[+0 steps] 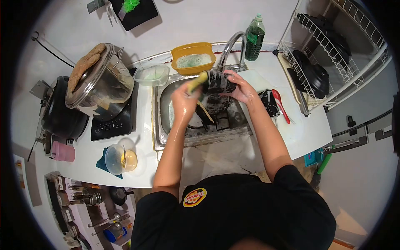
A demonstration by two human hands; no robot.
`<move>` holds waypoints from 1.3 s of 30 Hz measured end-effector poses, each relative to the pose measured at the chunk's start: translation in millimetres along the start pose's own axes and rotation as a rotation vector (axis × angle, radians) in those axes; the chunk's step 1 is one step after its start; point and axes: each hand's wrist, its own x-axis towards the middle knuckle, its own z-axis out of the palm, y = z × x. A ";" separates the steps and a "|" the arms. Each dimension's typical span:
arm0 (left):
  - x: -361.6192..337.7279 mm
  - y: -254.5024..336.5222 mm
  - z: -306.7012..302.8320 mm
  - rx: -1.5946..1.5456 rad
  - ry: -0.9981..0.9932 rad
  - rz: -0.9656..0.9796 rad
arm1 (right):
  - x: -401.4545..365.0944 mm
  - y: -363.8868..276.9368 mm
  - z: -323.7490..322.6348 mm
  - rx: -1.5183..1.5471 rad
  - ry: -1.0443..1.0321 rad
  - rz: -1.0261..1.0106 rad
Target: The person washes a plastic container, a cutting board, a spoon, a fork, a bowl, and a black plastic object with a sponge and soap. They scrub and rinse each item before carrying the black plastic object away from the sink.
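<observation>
Over the sink, my right hand grips a black, soapy container from its right side. A yellow sponge is in my left hand, pressed to or just beside the container's left end; motion blurs this spot. Suds streak the black surface, and both forearms look wet. Below my hands the basin holds dark soapy dishes and a light-coloured stick-like utensil, partly hidden.
Behind the sink stand a yellow tub of suds, a clear container, the curved faucet and a green soap bottle. A large steel pot is at left. A red spoon and a dish rack are at right.
</observation>
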 end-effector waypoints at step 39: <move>9.3 -2.0 75.4 0.668 0.181 0.974 | -30.9 71.1 33.4 -1.567 0.407 -0.299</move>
